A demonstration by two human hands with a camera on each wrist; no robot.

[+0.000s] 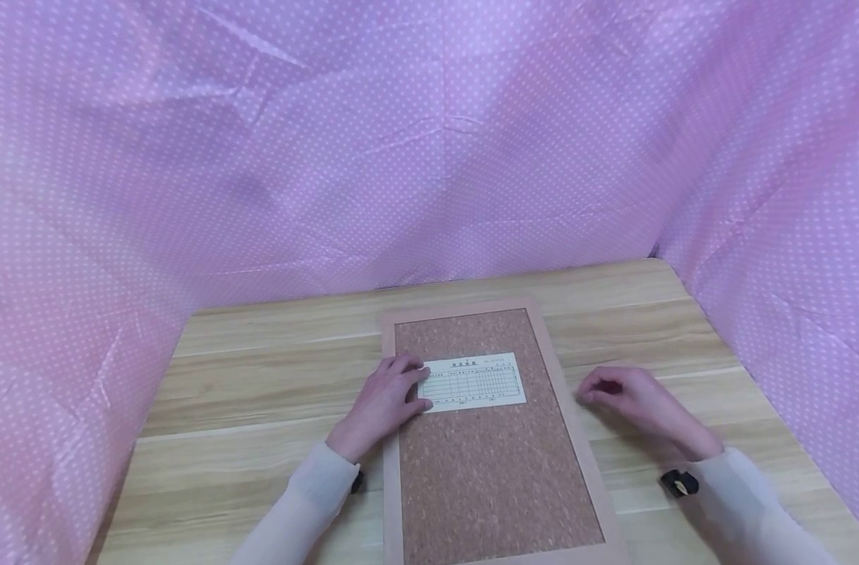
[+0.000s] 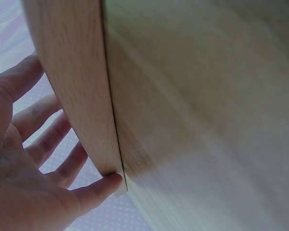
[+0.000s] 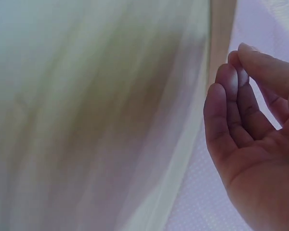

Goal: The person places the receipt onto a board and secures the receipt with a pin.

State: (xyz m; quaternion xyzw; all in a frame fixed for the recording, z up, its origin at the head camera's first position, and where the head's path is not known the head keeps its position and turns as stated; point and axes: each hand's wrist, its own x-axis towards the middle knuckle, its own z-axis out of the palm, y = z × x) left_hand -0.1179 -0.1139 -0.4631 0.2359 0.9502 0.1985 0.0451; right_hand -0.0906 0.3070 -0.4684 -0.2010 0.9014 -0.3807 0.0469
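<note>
A cream paper slip [image 1: 474, 384] printed with a table lies across the upper part of a framed cork board [image 1: 493, 486]. At the slip's left end rests my left hand [image 1: 383, 396], its thumb and fingers spread over the board's left frame. In the left wrist view the fingers reach over the wooden frame edge [image 2: 79, 86]. My right hand [image 1: 630, 396] is above the table, just right of the board. Its thumb tip meets the index fingertip and the other fingers bend loosely; I cannot tell whether something small sits between the tips.
The board lies on a light wooden table [image 1: 260, 408] with rounded back corners. Pink dotted cloth [image 1: 429, 157] hangs behind the table and along both sides. A black strap piece [image 1: 679, 482] shows at the right sleeve cuff.
</note>
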